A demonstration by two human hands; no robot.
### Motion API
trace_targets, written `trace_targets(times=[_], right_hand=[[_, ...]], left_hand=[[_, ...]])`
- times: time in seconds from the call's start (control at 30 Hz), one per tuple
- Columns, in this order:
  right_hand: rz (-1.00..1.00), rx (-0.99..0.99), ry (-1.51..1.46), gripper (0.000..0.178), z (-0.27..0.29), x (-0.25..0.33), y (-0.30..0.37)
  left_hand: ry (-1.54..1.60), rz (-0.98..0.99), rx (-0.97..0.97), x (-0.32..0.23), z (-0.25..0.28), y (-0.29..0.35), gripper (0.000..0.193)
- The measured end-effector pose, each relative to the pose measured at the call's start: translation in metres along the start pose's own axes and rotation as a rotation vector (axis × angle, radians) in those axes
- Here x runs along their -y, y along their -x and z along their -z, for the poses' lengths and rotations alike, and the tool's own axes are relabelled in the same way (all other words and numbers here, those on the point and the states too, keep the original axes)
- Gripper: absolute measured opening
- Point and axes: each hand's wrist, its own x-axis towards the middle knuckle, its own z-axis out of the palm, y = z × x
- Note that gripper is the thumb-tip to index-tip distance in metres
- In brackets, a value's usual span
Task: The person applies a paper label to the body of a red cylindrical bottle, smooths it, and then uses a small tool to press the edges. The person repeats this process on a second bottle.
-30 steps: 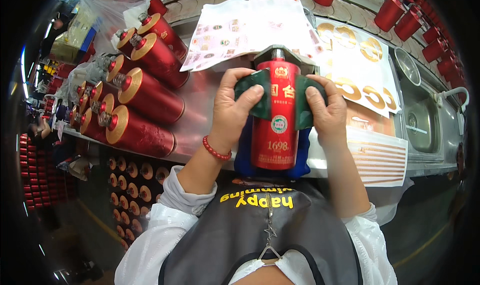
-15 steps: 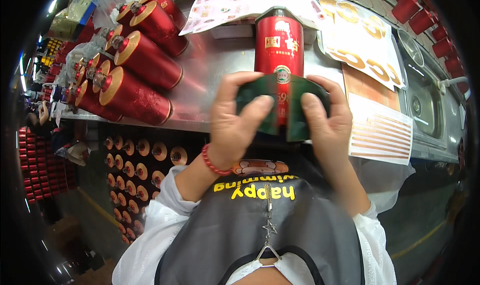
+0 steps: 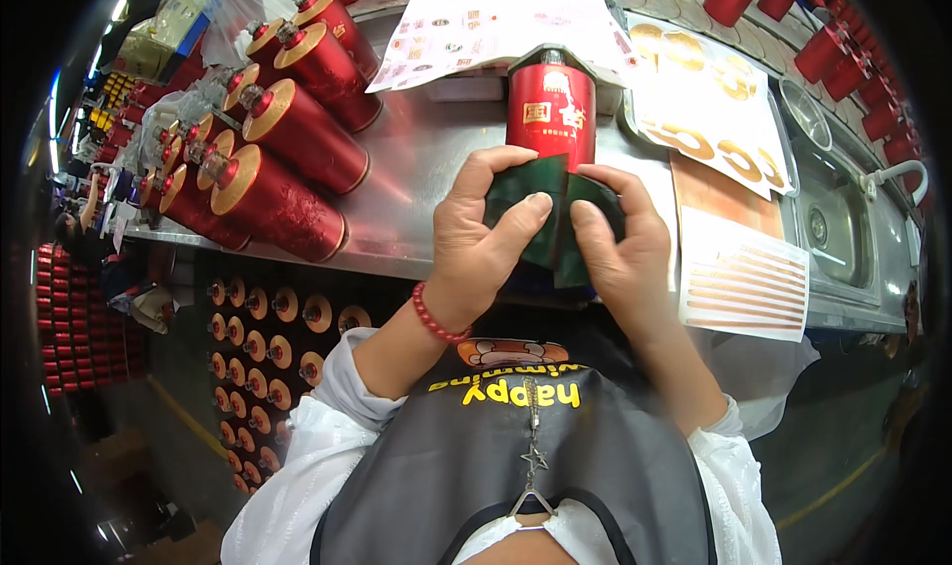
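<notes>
A red cylindrical bottle (image 3: 551, 119) with gold and white decoration lies on the steel table in front of me, its lower part covered. Against that part my left hand (image 3: 474, 230) grips a dark green flat piece (image 3: 518, 183), thumb on top and fingers behind its far edge. A second dark green piece (image 3: 603, 200) is pinched the same way in my right hand (image 3: 627, 253). The two pieces meet along a narrow gap over the bottle, their inner edges angled toward me. Whether they are scrapers I cannot tell.
Several red bottles (image 3: 307, 134) with gold shoulders lean at the left of the steel table (image 3: 416, 188). Sticker sheets (image 3: 476, 25) lie beyond the bottle. Gold decal sheets (image 3: 749, 278) are on the right, beside a sink (image 3: 833, 228). More bottles (image 3: 260, 352) stand below the table.
Both hands have drawn closer together, bringing the two green pieces nearly edge to edge and covering the bottle's lower label. The whole view has shifted slightly.
</notes>
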Motion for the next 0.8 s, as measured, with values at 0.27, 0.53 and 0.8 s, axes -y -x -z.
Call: trace_targets(times=[0.27,0.53,0.8], right_hand=[[-0.022,0.092,0.114,0.025,0.009,-0.01,-0.04],[0.703,0.338,0.499,0.032,0.035,-0.019,-0.046],[0.318,0.289,0.303,0.019,0.029,-0.02,-0.097]], left_hand=[[0.05,0.198,0.107,0.011,0.019,-0.036,0.03],[-0.913,-0.737,0.506,-0.014,0.051,-0.061,0.027],[-0.299,0.035,0.338,0.005,0.039,-0.099,0.025]])
